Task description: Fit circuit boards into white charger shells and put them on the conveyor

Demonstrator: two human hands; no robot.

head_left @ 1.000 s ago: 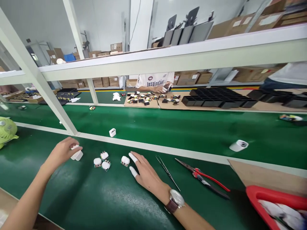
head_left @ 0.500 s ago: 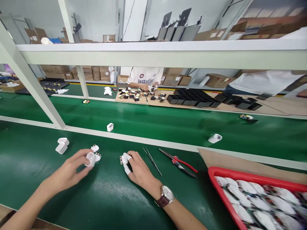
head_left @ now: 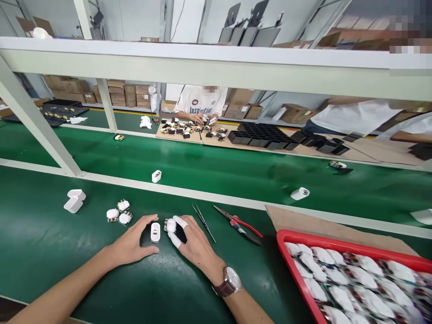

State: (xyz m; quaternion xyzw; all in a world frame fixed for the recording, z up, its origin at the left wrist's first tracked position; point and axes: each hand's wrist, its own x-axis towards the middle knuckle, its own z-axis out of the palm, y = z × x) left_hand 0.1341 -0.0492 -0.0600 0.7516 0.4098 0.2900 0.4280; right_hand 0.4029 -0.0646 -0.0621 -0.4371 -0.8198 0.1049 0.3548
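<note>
On the green bench, a white charger housing stands between the spread thumb and fingers of my left hand, which is open around it. My right hand, with white covers on its thumb and index finger, pinches a small white-topped circuit assembly just right of the housing. Three similar assemblies lie beyond my left hand. Further left are two white housings, side by side. Tweezers and red-handled pliers lie to the right of my right hand.
A red tray full of white-topped assemblies is at the lower right, by a cardboard sheet. Across the bench edge, a green belt carries white housings. Behind it, a person handles parts beside black trays. A shelf beam crosses above.
My left hand has moved right, bringing the white housing near my right hand, and its fingers have opened. The view has shifted slightly. My right hand still holds the assembly.
</note>
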